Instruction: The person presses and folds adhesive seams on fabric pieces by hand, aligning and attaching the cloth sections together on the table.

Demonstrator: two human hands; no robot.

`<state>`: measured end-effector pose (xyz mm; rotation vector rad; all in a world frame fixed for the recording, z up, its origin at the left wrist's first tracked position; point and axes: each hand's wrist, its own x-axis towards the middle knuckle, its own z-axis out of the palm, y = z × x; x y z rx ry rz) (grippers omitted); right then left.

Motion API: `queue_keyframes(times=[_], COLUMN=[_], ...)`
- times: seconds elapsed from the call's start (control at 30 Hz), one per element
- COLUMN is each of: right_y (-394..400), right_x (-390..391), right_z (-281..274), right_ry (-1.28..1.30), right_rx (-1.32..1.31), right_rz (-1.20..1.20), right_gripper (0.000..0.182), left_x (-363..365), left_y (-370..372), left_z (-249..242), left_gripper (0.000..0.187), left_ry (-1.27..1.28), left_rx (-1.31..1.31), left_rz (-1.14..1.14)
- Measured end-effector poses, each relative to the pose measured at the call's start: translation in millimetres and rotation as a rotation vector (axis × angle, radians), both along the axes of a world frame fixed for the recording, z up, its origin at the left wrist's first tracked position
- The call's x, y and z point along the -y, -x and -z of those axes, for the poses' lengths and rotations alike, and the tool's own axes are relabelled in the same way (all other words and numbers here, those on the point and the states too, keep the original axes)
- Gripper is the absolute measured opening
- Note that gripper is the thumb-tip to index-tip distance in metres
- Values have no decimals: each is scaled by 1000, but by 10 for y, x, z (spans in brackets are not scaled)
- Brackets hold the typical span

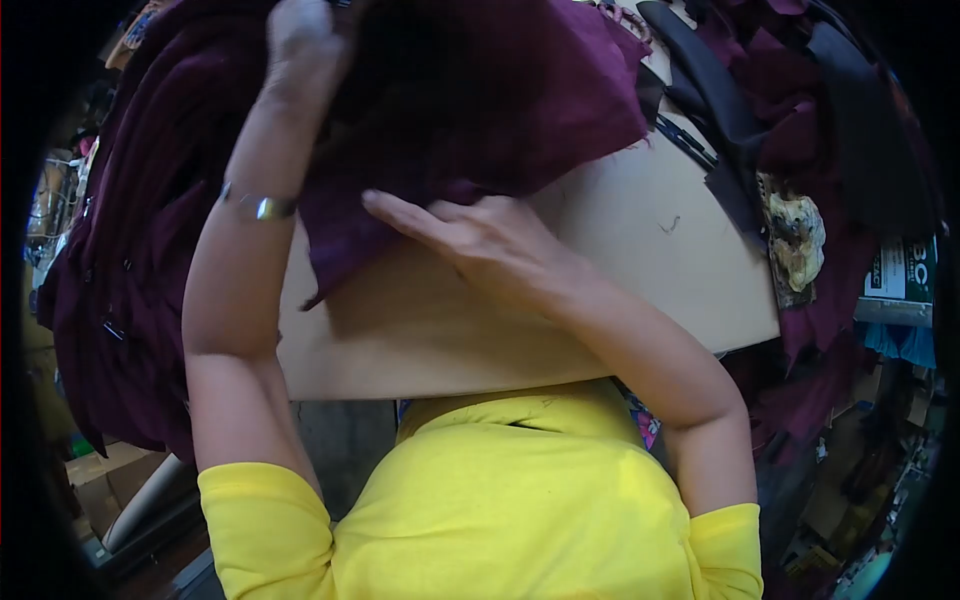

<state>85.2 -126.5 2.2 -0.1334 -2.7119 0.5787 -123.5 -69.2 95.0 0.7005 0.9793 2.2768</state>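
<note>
Left hand point(305, 50): blurred, fingers' state indeterminable. Right hand point(500, 245): index extended, grip unclear; uneven pulling could crease the cloth point(560, 90).

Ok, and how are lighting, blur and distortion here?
Head view: fisheye bending with black corners; deep shadow hiding part of the maroon cloth; bare left hand blurred at the top edge; small glint on the metal bracelet; soft shadow across the tan tabletop.
</note>
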Motion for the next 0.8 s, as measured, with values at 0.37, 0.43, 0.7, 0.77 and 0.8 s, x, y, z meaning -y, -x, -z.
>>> queue_keyframes(times=[0.37,0.43,0.7,0.77,0.8], right_y=[-1611,-1772,-1790,-1722,-1691], right_x=[-715,-734,-526,-464,-435], right_z=[-341,-238,-157,-232,-269], right_ry=[1181,1242,1043,939,885], right_rx=[-370,-361,-546,-557,-560], right_rz=[172,188,602,561,537], right_gripper=[91,87,70,73,74], left_x=[556,564,790,685,601], left_y=[-555,-725,-1210,-1278,-1311], left_z=[306,722,876,837,803], left_gripper=[23,27,27,30,31], left_ry=[271,313,363,332,420], left_rx=[-1544,-1713,-1524,-1434,-1449], left_rz=[-179,20,208,152,145])
